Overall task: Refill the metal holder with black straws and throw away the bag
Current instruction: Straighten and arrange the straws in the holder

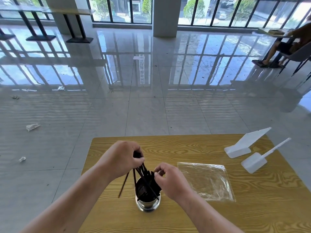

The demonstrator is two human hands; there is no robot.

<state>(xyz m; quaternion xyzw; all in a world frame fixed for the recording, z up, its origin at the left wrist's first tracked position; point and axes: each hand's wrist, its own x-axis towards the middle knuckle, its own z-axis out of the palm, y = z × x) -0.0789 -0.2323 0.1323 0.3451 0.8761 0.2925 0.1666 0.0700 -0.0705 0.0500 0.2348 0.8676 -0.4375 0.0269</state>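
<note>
A shiny metal holder stands near the front of the wooden table, with black straws fanning out of it. My left hand grips the upper ends of a bunch of these straws above the holder; one straw hangs outside the rim on the left. My right hand pinches the tops of other straws just right of the holder's mouth. The clear plastic bag lies flat and empty on the table to the right of my right hand.
Two white plastic scoops lie at the table's far right. Scraps of litter dot the glossy tiled floor on the left. A person sits on a chair at the far right by the windows.
</note>
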